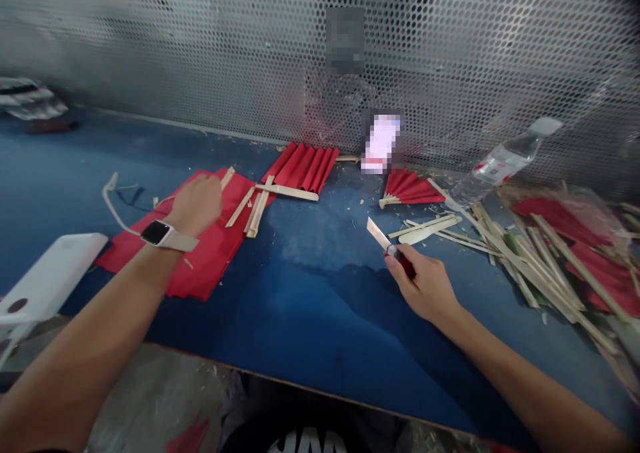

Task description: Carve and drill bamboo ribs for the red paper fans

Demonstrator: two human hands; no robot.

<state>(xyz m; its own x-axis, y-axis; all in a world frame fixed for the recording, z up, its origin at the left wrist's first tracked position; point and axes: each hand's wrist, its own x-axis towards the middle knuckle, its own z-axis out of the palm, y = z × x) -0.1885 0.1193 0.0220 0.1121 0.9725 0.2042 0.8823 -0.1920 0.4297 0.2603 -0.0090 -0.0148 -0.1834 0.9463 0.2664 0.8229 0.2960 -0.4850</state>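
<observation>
My right hand (425, 286) grips a utility knife (381, 236), its blade out and pointing up and left above the blue table. My left hand (197, 204), a watch on its wrist, is over a pile of red paper sheets (200, 273). Its fingers are closed and largely hidden from me; a short bamboo strip (227, 177) sticks out from them. Just right of that hand lie several split bamboo pieces (259, 209). Behind these is a pleated red paper (305, 166), with another bamboo strip (290, 191) across its front edge.
A small red folded fan (413, 187) lies before a propped phone (381, 144). To the right are a tilted water bottle (505, 163), a heap of bamboo strips (530, 259) and more red paper (600, 259). A white power bank (55, 273) with a cable lies left. Perforated metal (225, 59) backs the table.
</observation>
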